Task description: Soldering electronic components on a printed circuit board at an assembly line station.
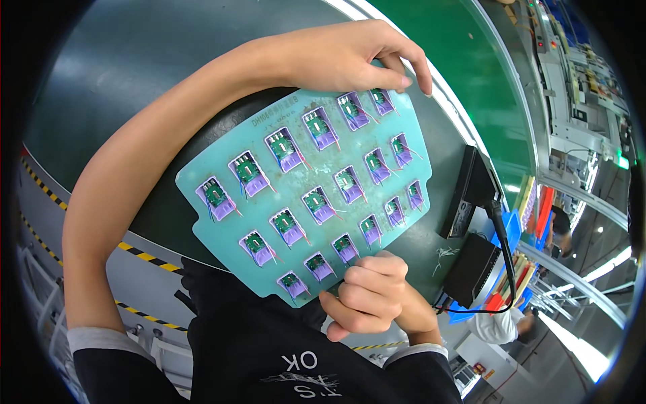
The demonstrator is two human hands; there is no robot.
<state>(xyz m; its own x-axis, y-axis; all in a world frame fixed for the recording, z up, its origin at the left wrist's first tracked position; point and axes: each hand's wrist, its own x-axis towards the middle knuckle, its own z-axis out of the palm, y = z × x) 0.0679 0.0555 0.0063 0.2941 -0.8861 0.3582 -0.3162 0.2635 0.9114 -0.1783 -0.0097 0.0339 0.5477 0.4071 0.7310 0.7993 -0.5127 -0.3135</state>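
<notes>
The pale green tray (316,168), bearing rows of purple housings (291,161) with green circuit boards (280,143), lay on the dark table (436,168). Left hand (356,59) bent over the far edge, right hand (369,293) curled at the near edge — clamping could not be determined for either — and a black box (469,269) stood to the right.

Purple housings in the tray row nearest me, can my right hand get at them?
Probably yes: the right hand is curled beside that row, with nothing apparent between it and the purple housings.

Circuit boards (315,200) in rows in a tray (299,180), tray on a table (182,40), two boxes (466,271) right of the tray
</notes>
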